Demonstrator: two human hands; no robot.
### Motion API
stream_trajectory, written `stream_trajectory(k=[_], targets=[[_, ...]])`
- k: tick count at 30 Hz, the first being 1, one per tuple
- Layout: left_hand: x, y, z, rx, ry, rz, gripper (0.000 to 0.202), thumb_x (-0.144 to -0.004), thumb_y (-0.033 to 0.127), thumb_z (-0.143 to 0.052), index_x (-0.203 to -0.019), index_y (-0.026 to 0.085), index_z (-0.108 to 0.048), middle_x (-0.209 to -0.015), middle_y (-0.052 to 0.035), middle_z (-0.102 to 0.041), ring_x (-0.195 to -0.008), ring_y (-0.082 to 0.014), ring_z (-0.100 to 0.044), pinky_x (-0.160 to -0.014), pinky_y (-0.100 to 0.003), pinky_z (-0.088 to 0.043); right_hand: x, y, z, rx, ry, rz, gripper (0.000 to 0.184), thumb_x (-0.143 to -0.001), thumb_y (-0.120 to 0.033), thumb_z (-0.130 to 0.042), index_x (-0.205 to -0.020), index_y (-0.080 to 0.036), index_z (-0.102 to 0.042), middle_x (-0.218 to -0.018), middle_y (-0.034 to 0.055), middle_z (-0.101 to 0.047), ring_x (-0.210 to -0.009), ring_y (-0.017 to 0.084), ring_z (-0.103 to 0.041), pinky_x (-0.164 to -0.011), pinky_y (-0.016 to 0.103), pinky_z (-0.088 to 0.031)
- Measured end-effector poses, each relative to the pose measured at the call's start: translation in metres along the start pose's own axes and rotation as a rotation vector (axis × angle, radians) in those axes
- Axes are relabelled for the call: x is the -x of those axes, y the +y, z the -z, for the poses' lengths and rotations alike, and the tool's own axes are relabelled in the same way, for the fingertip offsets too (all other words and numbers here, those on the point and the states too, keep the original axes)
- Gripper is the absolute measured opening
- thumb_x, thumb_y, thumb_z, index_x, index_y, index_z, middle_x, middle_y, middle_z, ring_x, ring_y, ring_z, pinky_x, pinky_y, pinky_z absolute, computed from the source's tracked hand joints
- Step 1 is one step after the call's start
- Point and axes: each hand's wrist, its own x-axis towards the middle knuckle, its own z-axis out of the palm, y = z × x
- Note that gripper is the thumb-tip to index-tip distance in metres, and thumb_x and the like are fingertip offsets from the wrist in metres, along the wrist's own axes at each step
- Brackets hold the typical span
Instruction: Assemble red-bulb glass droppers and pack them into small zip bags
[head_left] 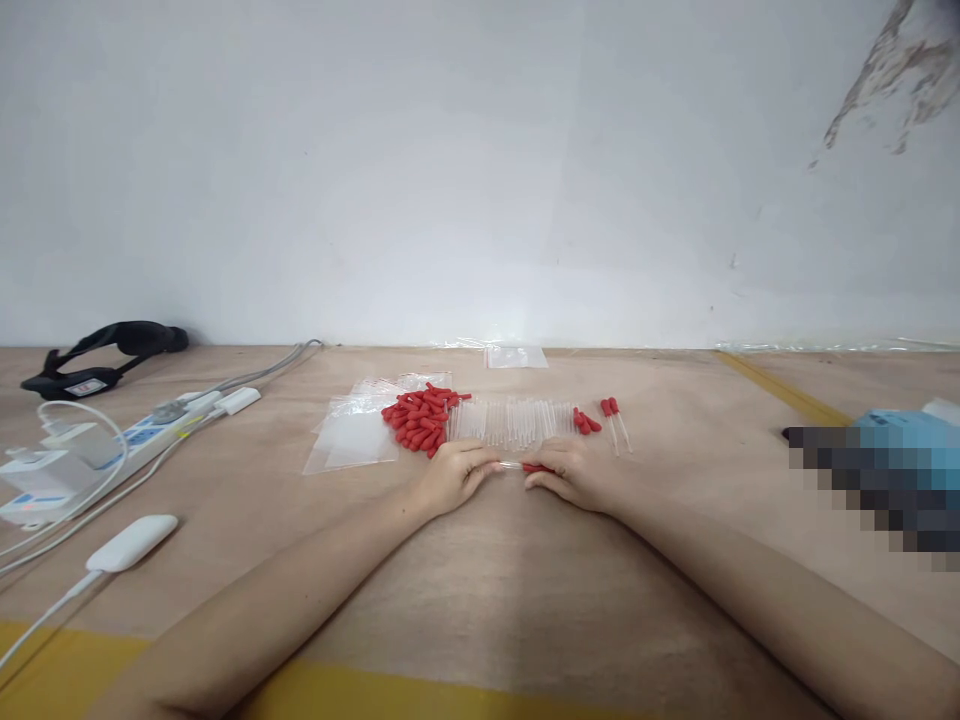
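Observation:
Between my hands a clear glass dropper tube (511,464) lies level, one end meeting a red rubber bulb (531,468). My left hand (457,474) pinches the tube. My right hand (574,474) is closed on the bulb, and its fingers hide part of it. Just beyond them lies a row of clear glass tubes (517,422), with a pile of red bulbs (417,420) at its left end. A few loose red bulbs (586,421) sit by the right end. Farther right are two droppers (616,424), each a bulb on a tube.
Clear plastic bags (352,435) lie left of the bulb pile, and another bag (517,357) is near the wall. On the left are a power strip (139,435) with cables, a white device (133,542) and a black strap (112,355). A blue item (904,440) is at right.

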Motion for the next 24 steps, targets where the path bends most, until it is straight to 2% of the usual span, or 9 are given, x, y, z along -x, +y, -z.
stream_trajectory(k=[4, 7, 9, 12, 14, 17, 19, 22, 24], targets=[[-0.001, 0.002, 0.001, 0.064, 0.029, 0.082, 0.022, -0.086, 0.026, -0.046, -0.086, 0.015, -0.064, -0.073, -0.0043, -0.064, -0.064, -0.0118, -0.057, -0.061, -0.022, -0.045, 0.0, -0.003, 0.003, -0.228, 0.12, -0.239, 0.024, -0.075, -0.031, -0.059, -0.096, -0.02, -0.059, -0.091, 0.0041, -0.065, -0.083, 0.016, -0.059, -0.074, 0.029, -0.047], [0.0, 0.004, 0.003, 0.084, 0.031, 0.077, 0.023, -0.085, 0.029, -0.046, -0.089, 0.015, -0.064, -0.072, -0.0042, -0.064, -0.064, -0.0121, -0.057, -0.061, -0.022, -0.045, 0.0, -0.003, -0.002, -0.432, 0.209, -0.352, 0.018, -0.075, -0.033, -0.057, -0.085, -0.019, -0.06, -0.085, 0.0031, -0.064, -0.08, 0.015, -0.059, -0.071, 0.028, -0.047], [0.001, 0.004, 0.005, 0.098, 0.027, 0.066, 0.026, -0.084, 0.031, -0.046, -0.099, 0.015, -0.061, -0.078, -0.0051, -0.064, -0.069, -0.0132, -0.058, -0.065, -0.024, -0.046, -0.003, 0.0, -0.004, -0.54, 0.275, -0.396, 0.022, -0.073, -0.038, -0.058, -0.083, -0.018, -0.06, -0.08, 0.0027, -0.064, -0.076, 0.014, -0.059, -0.069, 0.028, -0.048], [0.002, 0.003, 0.007, 0.109, 0.047, 0.091, 0.035, -0.086, 0.031, -0.043, -0.116, 0.016, -0.049, -0.092, -0.0068, -0.062, -0.082, -0.0148, -0.057, -0.073, -0.027, -0.046, -0.008, 0.012, 0.003, -0.659, 0.422, -0.482, 0.039, -0.069, -0.044, -0.06, -0.098, -0.019, -0.054, -0.076, 0.0017, -0.062, -0.071, 0.013, -0.058, -0.065, 0.028, -0.047], [0.002, 0.002, 0.007, 0.095, 0.063, 0.121, 0.035, -0.087, 0.03, -0.038, -0.118, 0.016, -0.046, -0.093, -0.0065, -0.061, -0.083, -0.015, -0.057, -0.075, -0.028, -0.046, -0.009, 0.025, 0.018, -0.693, 0.525, -0.573, 0.049, -0.067, -0.049, -0.06, -0.104, -0.019, -0.048, -0.073, 0.0006, -0.061, -0.063, 0.012, -0.057, -0.057, 0.026, -0.046], [0.001, 0.002, 0.006, 0.063, 0.059, 0.128, 0.032, -0.088, 0.03, -0.037, -0.114, 0.017, -0.048, -0.091, -0.0061, -0.061, -0.084, -0.0157, -0.057, -0.076, -0.03, -0.045, -0.006, 0.05, 0.047, -0.596, 0.63, -0.733, 0.044, -0.069, -0.052, -0.056, -0.096, -0.018, -0.049, -0.073, 0.0024, -0.062, -0.051, 0.009, -0.05, -0.048, 0.023, -0.041], [0.0, 0.002, 0.005, 0.042, 0.038, 0.124, 0.03, -0.087, 0.03, -0.037, -0.112, 0.017, -0.049, -0.09, -0.0058, -0.062, -0.084, -0.0162, -0.057, -0.078, -0.031, -0.044, -0.001, 0.067, 0.062, -0.447, 0.6, -0.845, 0.038, -0.07, -0.05, -0.056, -0.089, -0.017, -0.053, -0.07, 0.0037, -0.062, -0.051, 0.01, -0.05, -0.049, 0.023, -0.04], [0.0, 0.002, 0.003, 0.026, 0.007, 0.134, 0.03, -0.088, 0.03, -0.038, -0.111, 0.017, -0.05, -0.09, -0.0053, -0.062, -0.084, -0.0163, -0.057, -0.078, -0.031, -0.044, 0.006, 0.089, 0.068, -0.083, 0.523, -1.02, 0.03, -0.068, -0.043, -0.058, -0.083, -0.017, -0.055, -0.068, 0.0045, -0.062, -0.062, 0.015, -0.055, -0.055, 0.026, -0.04], [0.0, 0.002, 0.003, 0.021, -0.007, 0.143, 0.029, -0.088, 0.031, -0.038, -0.111, 0.017, -0.05, -0.09, -0.0053, -0.062, -0.083, -0.0161, -0.057, -0.077, -0.03, -0.044, 0.009, 0.099, 0.061, 0.127, 0.461, -1.059, 0.027, -0.068, -0.04, -0.057, -0.083, -0.017, -0.056, -0.071, 0.0047, -0.063, -0.068, 0.018, -0.057, -0.057, 0.027, -0.038]])
